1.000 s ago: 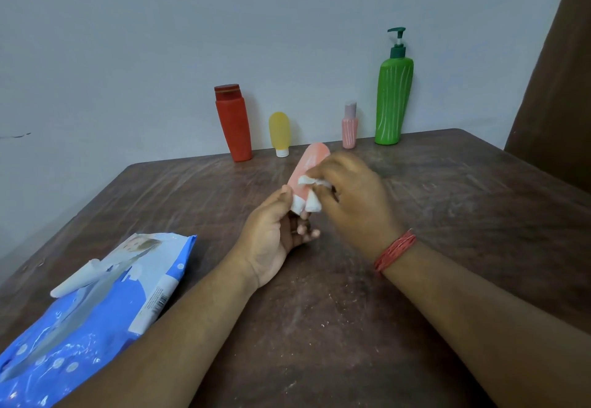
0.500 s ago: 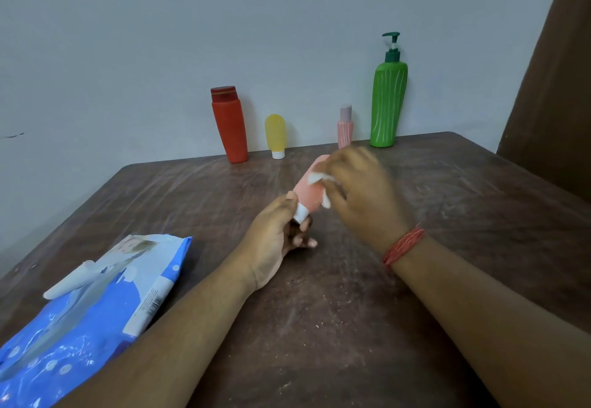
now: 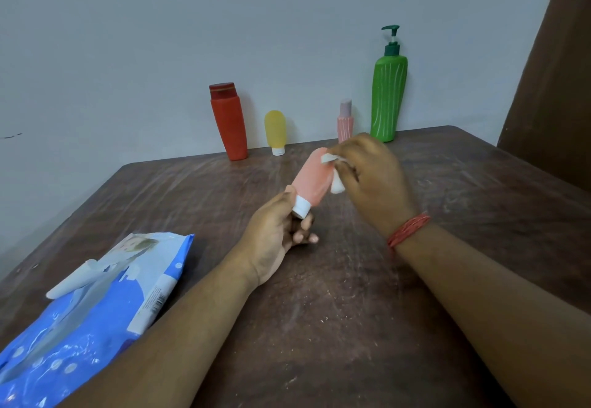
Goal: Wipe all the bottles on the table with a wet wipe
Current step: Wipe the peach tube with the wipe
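My left hand (image 3: 271, 231) grips a salmon-pink tube bottle (image 3: 311, 180) by its white cap (image 3: 301, 206), holding it tilted up over the middle of the table. My right hand (image 3: 371, 177) presses a bunched white wet wipe (image 3: 332, 168) against the upper right side of that tube. Along the back wall stand a red bottle (image 3: 228, 123), a small yellow tube (image 3: 275, 131), a small pink ribbed bottle (image 3: 345, 121) and a tall green pump bottle (image 3: 388, 94).
The blue wet-wipe pack (image 3: 89, 311) lies at the front left of the brown table (image 3: 351, 311), its flap lifted. A brown curtain or panel (image 3: 556, 72) rises at the right. A red thread band (image 3: 407, 230) circles my right wrist.
My right hand has slid the wipe from the cap end up toward the top of the pink tube. My left hand still holds the cap.
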`<action>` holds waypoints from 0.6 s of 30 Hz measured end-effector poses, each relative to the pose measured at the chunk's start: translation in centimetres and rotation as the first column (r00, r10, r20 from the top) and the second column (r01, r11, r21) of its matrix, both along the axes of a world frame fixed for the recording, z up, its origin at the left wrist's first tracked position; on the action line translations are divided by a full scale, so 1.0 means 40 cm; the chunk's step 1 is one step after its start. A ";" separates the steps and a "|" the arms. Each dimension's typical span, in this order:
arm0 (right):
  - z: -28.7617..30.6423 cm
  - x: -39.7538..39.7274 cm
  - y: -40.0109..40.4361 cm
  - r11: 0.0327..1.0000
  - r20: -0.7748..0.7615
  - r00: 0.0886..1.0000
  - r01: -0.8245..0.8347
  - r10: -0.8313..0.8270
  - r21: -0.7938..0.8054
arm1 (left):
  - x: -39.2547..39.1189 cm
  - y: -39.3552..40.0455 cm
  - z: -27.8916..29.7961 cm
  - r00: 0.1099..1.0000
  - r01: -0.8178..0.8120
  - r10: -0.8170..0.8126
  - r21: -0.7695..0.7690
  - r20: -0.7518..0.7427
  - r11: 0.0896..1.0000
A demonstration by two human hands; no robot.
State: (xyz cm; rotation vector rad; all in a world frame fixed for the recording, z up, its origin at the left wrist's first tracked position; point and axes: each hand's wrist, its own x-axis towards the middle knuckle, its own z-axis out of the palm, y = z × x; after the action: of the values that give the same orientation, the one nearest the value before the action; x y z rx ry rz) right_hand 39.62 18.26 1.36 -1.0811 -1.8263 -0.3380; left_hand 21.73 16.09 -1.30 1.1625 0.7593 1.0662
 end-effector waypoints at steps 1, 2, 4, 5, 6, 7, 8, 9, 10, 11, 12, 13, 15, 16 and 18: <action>0.000 0.006 -0.001 1.000 -0.062 0.998 0.003 -0.003 0.004 | -0.001 0.001 0.001 1.000 0.010 -0.010 0.002 0.000 1.000; -0.001 0.008 -0.004 1.000 -0.091 0.996 0.000 0.001 0.005 | -0.003 0.002 0.003 1.000 0.022 -0.022 -0.001 0.006 1.000; -0.006 0.002 -0.006 1.000 -0.117 0.993 -0.023 0.022 -0.004 | -0.009 0.006 0.005 0.998 0.053 -0.052 -0.021 0.039 0.998; -0.007 -0.001 -0.005 0.999 -0.161 0.986 -0.039 0.037 -0.013 | -0.012 0.008 0.006 0.996 0.070 -0.068 -0.033 0.057 0.997; -0.006 -0.002 -0.002 0.998 -0.225 0.973 -0.057 0.050 -0.024 | -0.015 0.010 0.005 0.994 0.086 -0.082 -0.046 0.074 0.995; -0.004 -0.001 0.002 0.996 -0.293 0.954 -0.078 0.066 -0.032 | -0.018 0.012 0.004 0.991 0.100 -0.094 -0.061 0.091 0.993; -0.003 0.000 0.004 0.994 -0.348 0.934 -0.098 0.079 -0.038 | -0.018 0.015 0.002 0.989 0.110 -0.102 -0.075 0.108 0.991; -0.002 0.000 0.004 0.993 -0.382 0.920 -0.112 0.087 -0.042 | -0.019 0.017 0.001 0.987 0.117 -0.106 -0.085 0.123 0.989; -0.004 -0.005 0.002 0.991 -0.395 0.914 -0.121 0.093 -0.047 | -0.020 0.019 0.001 0.985 0.121 -0.108 -0.090 0.138 0.989; -0.007 -0.012 -0.002 0.990 -0.390 0.915 -0.131 0.100 -0.053 | -0.022 0.020 0.001 0.983 0.120 -0.105 -0.095 0.153 0.988; -0.011 -0.019 -0.006 0.989 -0.372 0.922 -0.138 0.107 -0.058 | -0.024 0.022 0.001 0.981 0.116 -0.098 -0.103 0.168 0.988; -0.016 -0.026 -0.010 0.987 -0.349 0.930 -0.147 0.116 -0.062 | -0.026 0.022 0.002 0.979 0.112 -0.090 -0.114 0.180 0.987; -0.017 -0.026 -0.007 0.988 -0.303 0.946 -0.142 0.119 -0.055 | -0.028 0.022 0.003 0.978 0.110 -0.084 -0.131 0.191 0.985; -0.014 -0.020 -0.002 0.992 -0.298 0.949 -0.120 0.102 -0.045 | -0.028 0.021 0.003 0.978 0.118 -0.092 -0.132 0.190 0.984; -0.010 -0.007 0.002 0.997 -0.334 0.941 -0.062 0.046 -0.035 | -0.026 0.020 0.002 0.978 0.132 -0.108 -0.128 0.178 0.983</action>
State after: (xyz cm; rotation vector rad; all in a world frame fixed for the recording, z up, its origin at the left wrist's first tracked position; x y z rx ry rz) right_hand 39.34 18.35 0.95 -1.0465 -1.5622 -0.0732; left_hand 20.70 16.88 -1.24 0.9724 0.6110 0.9821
